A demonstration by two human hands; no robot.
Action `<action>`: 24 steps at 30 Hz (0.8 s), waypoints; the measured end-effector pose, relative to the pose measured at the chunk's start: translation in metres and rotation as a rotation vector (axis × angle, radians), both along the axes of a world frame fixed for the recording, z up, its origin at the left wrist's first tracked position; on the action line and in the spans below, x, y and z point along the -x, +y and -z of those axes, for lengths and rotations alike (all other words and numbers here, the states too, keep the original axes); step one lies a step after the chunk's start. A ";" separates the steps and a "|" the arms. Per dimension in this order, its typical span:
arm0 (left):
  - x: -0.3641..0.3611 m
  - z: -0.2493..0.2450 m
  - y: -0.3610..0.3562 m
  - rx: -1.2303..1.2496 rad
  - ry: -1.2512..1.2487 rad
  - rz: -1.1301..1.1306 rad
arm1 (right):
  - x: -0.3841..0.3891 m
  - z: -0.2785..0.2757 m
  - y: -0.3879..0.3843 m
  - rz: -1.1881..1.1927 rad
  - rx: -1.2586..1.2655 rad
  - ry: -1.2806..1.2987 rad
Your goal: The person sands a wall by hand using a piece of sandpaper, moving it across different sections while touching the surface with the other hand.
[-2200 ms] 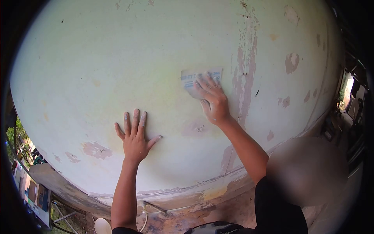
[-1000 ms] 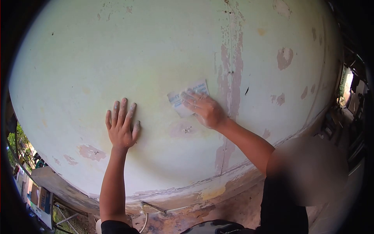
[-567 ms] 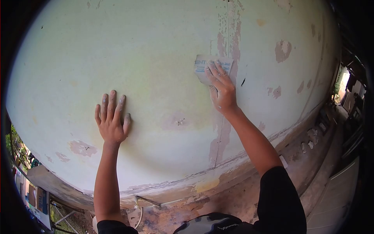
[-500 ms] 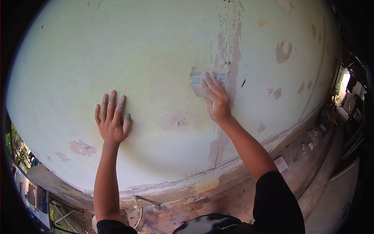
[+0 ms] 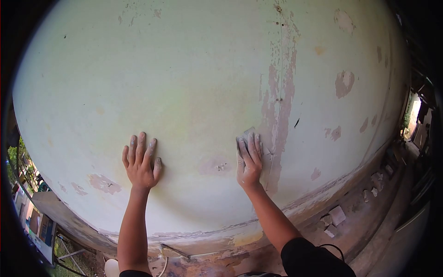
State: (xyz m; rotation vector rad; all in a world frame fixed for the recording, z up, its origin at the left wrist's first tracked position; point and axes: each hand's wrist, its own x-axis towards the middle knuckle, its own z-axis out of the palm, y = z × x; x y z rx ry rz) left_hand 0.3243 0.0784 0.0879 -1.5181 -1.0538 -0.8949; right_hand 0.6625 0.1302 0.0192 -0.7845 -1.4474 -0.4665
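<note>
A pale green wall (image 5: 194, 106) with peeling paint fills most of the view. Flat against it, with fingers spread and dusty tips, lies my left hand (image 5: 141, 168). My right hand (image 5: 250, 161) presses a sheet of sandpaper (image 5: 249, 131) to the wall just left of a vertical panel seam (image 5: 278, 115). Only the paper's grey edges show past the fingers; the rest is covered by the hand. Between the two hands is a bare patch (image 5: 219, 167) with small chipped spots.
Several peeled patches, one a large bare spot (image 5: 344, 84), mark the wall to the right. Broken pale slabs (image 5: 337, 215) lie on the ground along the wall's base. A pipe (image 5: 174, 250) runs low near the wall. Boards and clutter (image 5: 39, 226) stand at the lower left.
My right hand has slid the sandpaper down and slightly left along the wall; the paper's printed back is now mostly hidden. The view has tilted up, and my left hand stays on the wall.
</note>
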 end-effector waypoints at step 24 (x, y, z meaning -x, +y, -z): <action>0.045 0.032 -0.016 0.194 0.205 0.199 | 0.224 0.152 -0.040 0.061 0.249 0.628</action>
